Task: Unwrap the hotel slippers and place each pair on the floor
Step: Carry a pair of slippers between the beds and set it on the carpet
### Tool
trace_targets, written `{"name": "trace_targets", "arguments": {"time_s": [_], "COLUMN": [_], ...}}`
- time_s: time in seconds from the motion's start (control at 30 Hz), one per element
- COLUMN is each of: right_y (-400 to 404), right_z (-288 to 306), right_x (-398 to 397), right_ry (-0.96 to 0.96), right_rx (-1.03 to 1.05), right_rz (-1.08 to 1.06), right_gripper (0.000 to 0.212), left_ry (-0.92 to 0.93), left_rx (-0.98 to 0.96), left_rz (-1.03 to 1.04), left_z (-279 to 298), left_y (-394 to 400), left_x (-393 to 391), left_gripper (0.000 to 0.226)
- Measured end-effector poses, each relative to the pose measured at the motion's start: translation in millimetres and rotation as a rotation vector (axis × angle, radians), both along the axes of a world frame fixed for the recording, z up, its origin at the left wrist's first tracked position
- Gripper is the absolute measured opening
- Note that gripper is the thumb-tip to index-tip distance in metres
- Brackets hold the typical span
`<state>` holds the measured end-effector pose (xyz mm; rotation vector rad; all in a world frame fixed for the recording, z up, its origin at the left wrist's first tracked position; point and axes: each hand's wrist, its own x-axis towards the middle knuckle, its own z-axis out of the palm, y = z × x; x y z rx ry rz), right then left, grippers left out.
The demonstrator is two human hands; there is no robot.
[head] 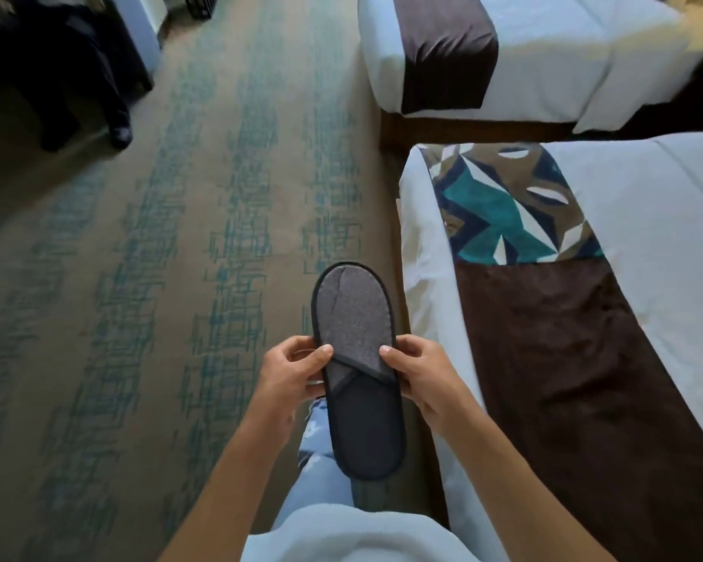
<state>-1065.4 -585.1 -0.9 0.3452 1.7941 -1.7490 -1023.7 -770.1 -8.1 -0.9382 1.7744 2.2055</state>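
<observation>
I hold a grey fabric slipper [356, 342] with dark trim and a dark insole in front of me, above the carpet, toe pointing away. My left hand [291, 369] grips its left edge at the middle, thumb on the upper. On the opposite edge my right hand [417, 369] grips the same way. Whether a second slipper lies beneath this one I cannot tell. No wrapper shows.
Patterned brown and teal carpet [159, 257] stretches ahead and to the left. A bed [646, 221] with white sheets and a brown runner stands close on my right, a second bed [544, 46] beyond it. Dark furniture [57, 66] sits at the far left.
</observation>
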Motion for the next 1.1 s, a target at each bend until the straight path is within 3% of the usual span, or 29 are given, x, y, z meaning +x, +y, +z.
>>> {"name": "trace_targets", "arguments": {"time_s": [0.23,0.47,0.73,0.87,1.1], "right_y": [-68.1,-98.3,-105.4,-99.0,-77.1], "right_z": [1.8,10.2,-11.8,-10.1,4.9], "right_x": [-200.2,-388.0,-611.4,-720.6,-887.6], "right_ry": [-0.015,-0.021,-0.002,-0.011,0.0], "right_rx": [0.055,0.039,0.019,-0.013,0.004], "right_rz": [-0.079,-0.102,-0.136,-0.129,-0.227], "right_gripper": [0.013,0.013,0.037,0.005,0.016], "left_ry": [-0.002,0.035,0.001,-0.023,-0.019], "left_rx": [0.084,0.065,-0.008,-0.038,-0.07], "left_rz": [-0.074,-0.122,-0.118,-0.117,-0.211], "left_z": [-11.0,1.8,-14.2,-14.7,-1.1], "left_y": [-64.5,-98.0,-106.1,-99.8,-80.2], "left_x": [-211.5,-408.0,-639.3,-754.7,-931.8], "left_gripper": [0.004,0.006,0.024,0.015,0.025]}}
